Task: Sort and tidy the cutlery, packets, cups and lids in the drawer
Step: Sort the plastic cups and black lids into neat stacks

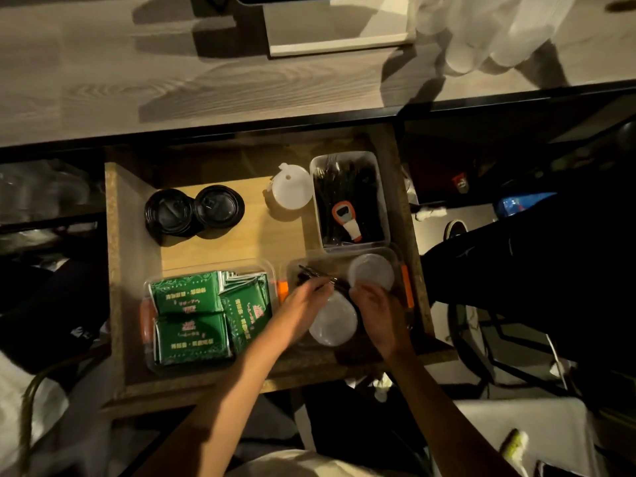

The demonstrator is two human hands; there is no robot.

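Both hands in the near-right clear container [406, 287] of the drawer [117, 270]. Left hand [303, 304]: fingers curled, pinching black cutlery [311, 275] at that container's far-left. Right hand [375, 304]: fingers loosely bent over a white lid [334, 323]; grip unclear. Second white lid [371, 271] beyond it. Green packets [206, 318] in the container left of it.

Print on the green packets [192, 318] is too blurred to read.
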